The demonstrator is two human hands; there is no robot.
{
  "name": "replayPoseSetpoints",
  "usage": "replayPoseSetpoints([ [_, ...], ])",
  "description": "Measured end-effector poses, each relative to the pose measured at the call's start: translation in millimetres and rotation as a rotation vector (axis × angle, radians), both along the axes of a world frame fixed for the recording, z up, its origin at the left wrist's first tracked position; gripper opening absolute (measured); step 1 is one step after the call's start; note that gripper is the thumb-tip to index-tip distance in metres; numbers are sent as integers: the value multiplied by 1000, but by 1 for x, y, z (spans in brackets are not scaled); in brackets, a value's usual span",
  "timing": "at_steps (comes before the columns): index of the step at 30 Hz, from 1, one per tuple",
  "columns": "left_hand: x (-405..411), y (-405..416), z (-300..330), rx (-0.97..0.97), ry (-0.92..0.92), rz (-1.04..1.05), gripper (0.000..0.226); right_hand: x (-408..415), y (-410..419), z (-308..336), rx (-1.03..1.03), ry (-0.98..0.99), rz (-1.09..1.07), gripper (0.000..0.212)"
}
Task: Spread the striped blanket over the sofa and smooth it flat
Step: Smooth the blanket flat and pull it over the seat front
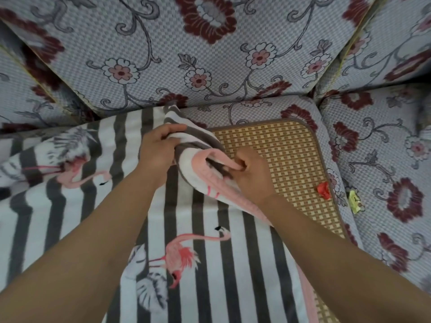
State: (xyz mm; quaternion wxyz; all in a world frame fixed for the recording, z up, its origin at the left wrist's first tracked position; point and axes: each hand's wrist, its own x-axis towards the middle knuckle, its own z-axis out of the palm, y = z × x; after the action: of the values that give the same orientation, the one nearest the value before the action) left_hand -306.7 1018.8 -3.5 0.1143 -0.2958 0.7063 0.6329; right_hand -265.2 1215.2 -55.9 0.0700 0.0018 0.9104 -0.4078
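Grey-and-white striped blanket (217, 264), stripes toward the sofa (210, 54) back, corner bunched in both clenched hands.

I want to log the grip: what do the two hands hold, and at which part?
Both hold the striped blanket at its bunched, pink-edged border: the left hand grips the gathered fold, the right hand pinches the pink edge.
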Motion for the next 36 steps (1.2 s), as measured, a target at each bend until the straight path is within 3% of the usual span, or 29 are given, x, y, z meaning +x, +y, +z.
replayPoseSetpoints([
  [3, -5, 12, 2, -20, 20, -74, 38, 8, 3, -1, 144, -47, 115, 11],
  [7, -3, 26, 7, -44, 93, -205, 40, 16, -10, 4, 45, -41, 8, 18],
  [12, 10, 30, 19, -113, 147, -584, 64, 31, -13, 1, -15, 0, 15, 14],
  [16, 26, 45, 13, -564, 266, -831, 86, 28, -8, -1, -113, -15, -43, 24],
  [20, 28, 53, 1, -838, 504, -866, 64, 27, -1, 0, -147, 19, -81, 27],
  [25, 7, 41, 27, -778, 387, -1030, 60, 25, 15, 6, -21, 237, -24, 37],
  [32, -23, 37, 91, -577, 424, -1248, 47, 40, -3, 23, 32, 444, 174, 21],
  [34, -27, 40, 109, -644, 412, -1304, 44, 43, -8, 34, -33, 408, 192, 19],
  [36, -31, 43, 124, -758, 419, -1391, 44, 44, -11, 48, -235, 237, 158, 28],
])
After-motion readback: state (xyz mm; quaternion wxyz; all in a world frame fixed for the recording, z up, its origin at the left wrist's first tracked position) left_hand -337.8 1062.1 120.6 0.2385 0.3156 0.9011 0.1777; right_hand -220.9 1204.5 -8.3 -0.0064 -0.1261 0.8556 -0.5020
